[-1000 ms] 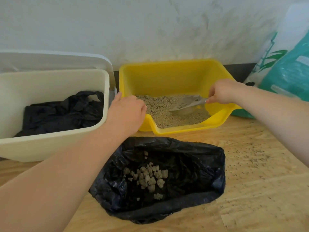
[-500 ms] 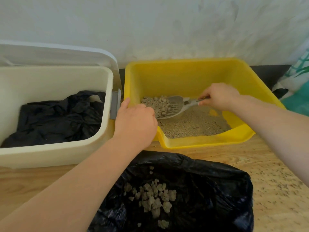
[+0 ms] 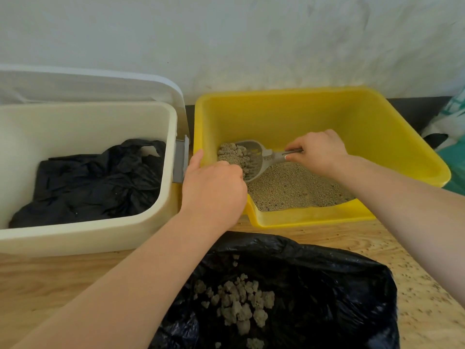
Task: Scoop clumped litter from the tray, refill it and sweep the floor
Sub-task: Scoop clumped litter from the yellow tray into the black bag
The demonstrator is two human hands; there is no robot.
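The grey slotted plastic litter scoop (image 3: 254, 157) sits low in the near-left part of the yellow plastic litter tray (image 3: 289, 114), its bowl heaped with pale clumped litter (image 3: 232, 153) and its handle running up and to the right. That long axis matters: the loaded bowl points left, toward the left hand, while the handle ends inside the right hand (image 3: 318, 149), whose fingers (image 3: 293, 150) are closed round it. The left hand (image 3: 214, 187) is curled over the tray's near-left rim, fingers bent down on the edge and gripping nothing else; it partly hides the bowl's near side.

The open black plastic rubbish bag (image 3: 314, 278) lies on the wooden floor in front of the tray, nearer the person, already holding a small heap of dumped clumps (image 3: 241, 303). So the loaded scoop likely has to rise over the low front lip and come toward the person, bowl kept level. Loose granules (image 3: 302, 187) remain in the tray's right half. A cream plastic bin (image 3: 166, 137) stands just left of the tray.
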